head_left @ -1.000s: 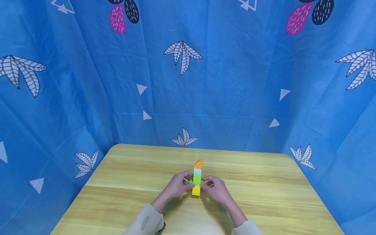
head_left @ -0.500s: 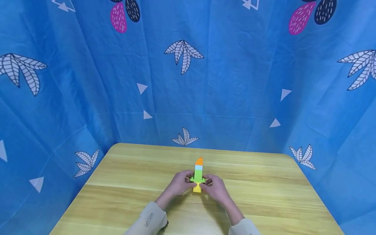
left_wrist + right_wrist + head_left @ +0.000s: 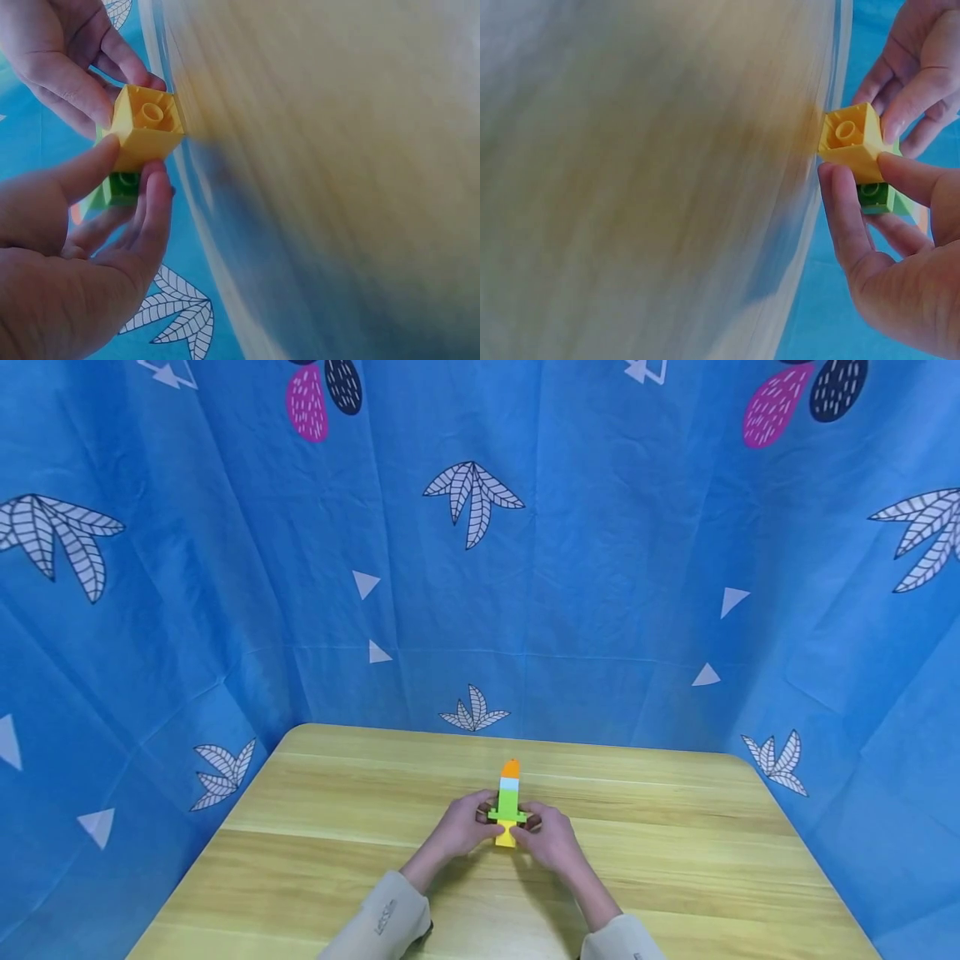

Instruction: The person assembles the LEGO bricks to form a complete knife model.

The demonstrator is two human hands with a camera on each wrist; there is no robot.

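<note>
Between both hands is a stack of toy building bricks (image 3: 507,802). From its bottom up come a yellow brick (image 3: 146,150), a wider green crosspiece, a light green part, a pale blue piece (image 3: 509,783) and a curved orange tip (image 3: 511,769). My left hand (image 3: 462,827) pinches the stack's left side, thumb on the yellow brick and fingers behind. On the opposite side my right hand (image 3: 551,839) pinches it the same way. Both wrist views show the yellow brick's hollow underside, held off the table, with a green brick's underside (image 3: 874,197) beside it.
A wooden table (image 3: 337,785) with rounded far corners lies under the hands. Blue patterned curtains (image 3: 585,568) surround its back and sides. Light sleeves (image 3: 382,918) cover the forearms.
The stack has moved slightly up and to the right in the head view, with both hands still on it. The green crosspiece shows more fully, and the thumbs lie closer together over the yellow brick.
</note>
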